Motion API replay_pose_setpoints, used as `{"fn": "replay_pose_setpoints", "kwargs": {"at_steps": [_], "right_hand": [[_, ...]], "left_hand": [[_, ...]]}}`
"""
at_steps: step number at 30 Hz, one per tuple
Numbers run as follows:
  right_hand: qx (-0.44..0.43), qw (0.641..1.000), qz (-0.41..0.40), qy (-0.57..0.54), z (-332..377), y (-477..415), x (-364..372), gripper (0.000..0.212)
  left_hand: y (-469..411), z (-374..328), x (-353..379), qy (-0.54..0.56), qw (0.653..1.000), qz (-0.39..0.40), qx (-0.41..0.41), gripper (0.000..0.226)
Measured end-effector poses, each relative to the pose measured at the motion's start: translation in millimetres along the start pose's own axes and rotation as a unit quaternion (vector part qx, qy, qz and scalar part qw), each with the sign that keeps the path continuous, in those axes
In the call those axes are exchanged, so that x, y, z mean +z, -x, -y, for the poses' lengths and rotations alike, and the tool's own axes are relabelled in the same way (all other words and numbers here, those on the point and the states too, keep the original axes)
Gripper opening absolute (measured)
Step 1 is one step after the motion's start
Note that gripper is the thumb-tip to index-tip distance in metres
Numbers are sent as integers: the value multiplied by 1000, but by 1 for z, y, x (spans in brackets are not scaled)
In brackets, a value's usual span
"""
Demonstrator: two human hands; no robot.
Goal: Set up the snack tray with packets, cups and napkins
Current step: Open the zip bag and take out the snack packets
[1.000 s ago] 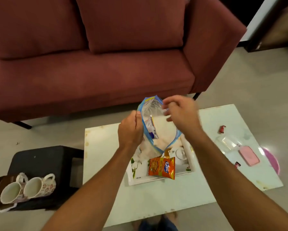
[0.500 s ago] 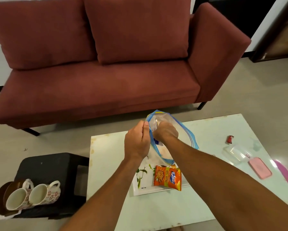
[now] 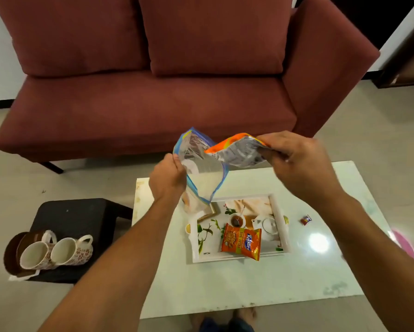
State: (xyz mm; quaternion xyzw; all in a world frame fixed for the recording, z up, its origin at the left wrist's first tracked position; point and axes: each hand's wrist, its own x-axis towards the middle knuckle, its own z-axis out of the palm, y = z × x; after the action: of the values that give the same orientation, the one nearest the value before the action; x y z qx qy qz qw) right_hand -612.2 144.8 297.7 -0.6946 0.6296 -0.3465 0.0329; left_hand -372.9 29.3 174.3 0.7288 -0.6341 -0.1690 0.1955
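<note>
My left hand [image 3: 168,179] pinches the rim of a clear zip bag [image 3: 202,168] with a blue edge, held above the table. My right hand [image 3: 297,161] grips an orange and silver snack packet [image 3: 237,150], drawn out of the bag's mouth and held to its right. Below them a white printed tray [image 3: 279,207] lies on the white table [image 3: 249,283]. One orange snack packet [image 3: 240,242] lies flat on the tray. Two floral cups [image 3: 56,251] lie on their sides on a black stool [image 3: 71,219] to the left.
A small red wrapped sweet [image 3: 305,219] lies on the table right of the tray. A pink round thing [image 3: 406,245] sits at the table's right edge. A brown bowl [image 3: 13,250] is behind the cups. A dark red sofa [image 3: 153,92] stands beyond the table.
My right hand went into the zip bag and has come out to the right holding an orange and silver packet. My left hand keeps its hold on the bag's rim.
</note>
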Motion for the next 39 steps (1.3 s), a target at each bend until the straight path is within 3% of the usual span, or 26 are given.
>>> {"fn": "replay_pose_setpoints", "kwargs": {"at_steps": [3,9,12,16,19,25,27,28,29,31,32,33,34,36,38,39], "right_hand": [[15,999,-14,39,-37,28,30,26],[71,956,268,97,-84,99,150,41],[81,949,297,68,-97,127,191,41],[-32,953,288,93,-105,161,229,43],[-144,925,324,136,-115,177,248,42],[-164,843,464,217,-143,184,235,56],[-140,827,493,232,-147,176,220,55],[-117,837,481,233,-143,168,210,54],[-71,872,442,198,-135,157,199,52],[23,977,199,70,-108,126,175,45],[49,998,47,2,-88,104,161,39],[69,993,-72,-62,-66,80,146,35],[89,979,-132,-125,-43,56,132,33],[179,954,-104,-216,-5,11,120,31],[298,930,77,-199,16,-20,127,29],[357,900,181,-171,21,-29,135,25]], "left_hand": [[-2,8,2,-6,1000,-28,-8,35],[5,15,19,-29,995,-84,47,36],[5,25,24,-45,992,-101,56,36],[-5,45,30,-22,995,-102,-2,35],[-5,53,34,-15,996,-91,-3,32],[-2,47,37,22,998,-46,45,36],[-1,40,37,25,997,-29,70,35],[1,37,37,25,996,-23,83,35],[2,33,37,25,995,-22,94,34],[7,27,38,25,994,-26,103,34],[9,24,38,23,995,-26,99,34],[12,20,38,22,995,-24,91,34],[16,16,37,21,996,-21,84,34],[24,7,34,17,997,-8,76,35],[34,-4,27,15,995,2,96,40],[39,-9,24,14,993,-1,114,42]]}}
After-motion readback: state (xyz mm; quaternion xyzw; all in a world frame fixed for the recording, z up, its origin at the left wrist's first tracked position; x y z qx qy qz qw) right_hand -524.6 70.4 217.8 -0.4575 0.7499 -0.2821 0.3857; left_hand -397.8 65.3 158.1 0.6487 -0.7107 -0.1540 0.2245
